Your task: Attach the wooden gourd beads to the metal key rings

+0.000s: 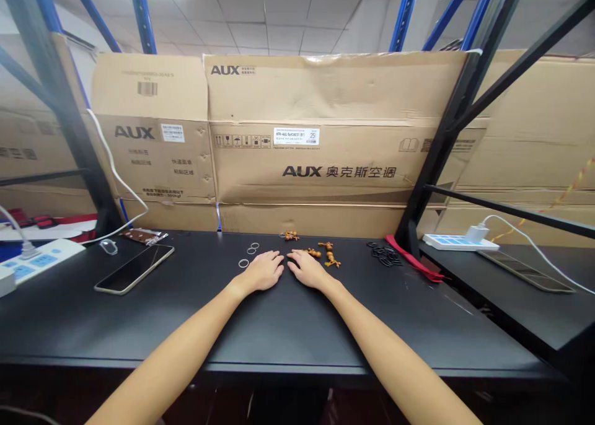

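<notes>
My left hand [264,271] lies flat, palm down, on the black table [288,332], with its fingers stretched forward and nothing held. My right hand [307,269] rests the same way a short gap to the right, also holding nothing. Metal rings [243,264] lie just left of and beyond my left hand. Close to my right fingers is a small brown beaded figure [313,252], partly behind the hand. Another brown figure [330,255] sits to its right. A third brown figure [290,235], which seems to have a ring on it, lies farther back.
A pile of black loops [385,254] and a red strap [413,261] lie at the right. At the left are a phone [134,269], a brown packet [145,236] and a white power strip [44,261]. Cardboard [325,103] walls off the back between metal posts [439,127].
</notes>
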### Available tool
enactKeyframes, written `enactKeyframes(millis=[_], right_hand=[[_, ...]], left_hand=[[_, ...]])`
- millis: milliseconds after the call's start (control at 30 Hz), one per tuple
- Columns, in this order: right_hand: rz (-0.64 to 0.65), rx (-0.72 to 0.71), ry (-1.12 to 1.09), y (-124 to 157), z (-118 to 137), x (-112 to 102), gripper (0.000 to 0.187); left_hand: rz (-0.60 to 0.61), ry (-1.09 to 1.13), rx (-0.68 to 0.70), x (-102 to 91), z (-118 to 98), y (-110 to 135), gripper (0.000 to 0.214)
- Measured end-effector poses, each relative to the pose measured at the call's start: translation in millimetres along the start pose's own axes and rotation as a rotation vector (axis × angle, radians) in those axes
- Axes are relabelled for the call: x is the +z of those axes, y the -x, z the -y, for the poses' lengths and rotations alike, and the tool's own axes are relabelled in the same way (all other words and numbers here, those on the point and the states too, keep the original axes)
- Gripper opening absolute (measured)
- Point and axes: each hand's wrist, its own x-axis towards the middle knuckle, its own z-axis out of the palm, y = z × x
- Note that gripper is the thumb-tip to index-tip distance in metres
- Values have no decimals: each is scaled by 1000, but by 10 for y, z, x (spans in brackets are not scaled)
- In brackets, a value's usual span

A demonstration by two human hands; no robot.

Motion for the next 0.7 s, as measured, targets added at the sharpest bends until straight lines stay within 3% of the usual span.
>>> enactKeyframes(millis=[100,200,267,333,400,500,700], right_hand=[[-26,-22,33,8,32,-57,34],[-123,54,145,16,66,-121,29],[-218,172,236,22,78,-147,29],[-258,282,298,27,77,-158,30],[-219,361,312,28,63,-162,31],[-118,381,249,20,31,-168,32],[-110,157,61,-8,-29,-117,28]], left_hand=[[-33,-126,-79,-74,-154,51,43],[-105,-288,-361,-149,-352,81,59],[-65,-338,-561,-198,-453,81,71],[32,-309,-618,-245,-496,75,69],[92,-244,-556,-280,-476,79,62],[17,-204,-385,-295,-368,105,52],[-36,-114,-62,-275,-162,120,33]])
